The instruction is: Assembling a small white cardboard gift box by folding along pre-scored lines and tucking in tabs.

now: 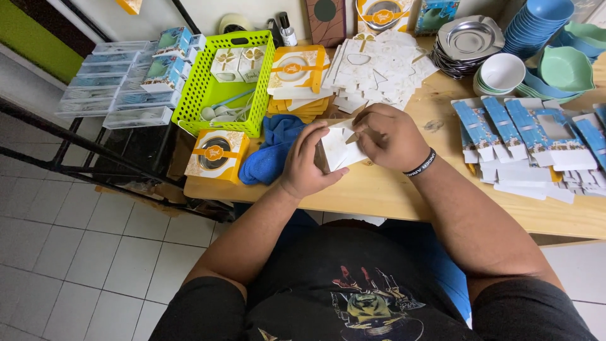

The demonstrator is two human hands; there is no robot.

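Hands meet over the near middle of a pale wooden table [404, 196]. The left hand [308, 165] curls around the left side of a white cardboard box blank [338, 148], fingers bent and thumb pressing its near edge. The right hand [388, 136] closes over the blank from the right, fingertips pinching a flap near its top; a black wristband [421, 163] sits on that wrist. The blank is half folded and held just above the tabletop.

Just left of the hands lies a blue cloth [271, 151], and left of that a finished orange and white box [216, 153] with a round window. Farther back stands a lime green basket [203, 82] holding white spoons. A heap of flat white blanks [379, 63] spreads across the far middle, beside a stack of flat orange boxes [297, 76]. On the right lie flat blue and white boxes [530, 136]. At the far right stand steel plates [470, 39], white bowls [503, 71] and blue bowls [536, 22].

White floor tiles [82, 252] show at the left, under a dark metal rack [76, 145] bearing clear plastic packs [110, 82].
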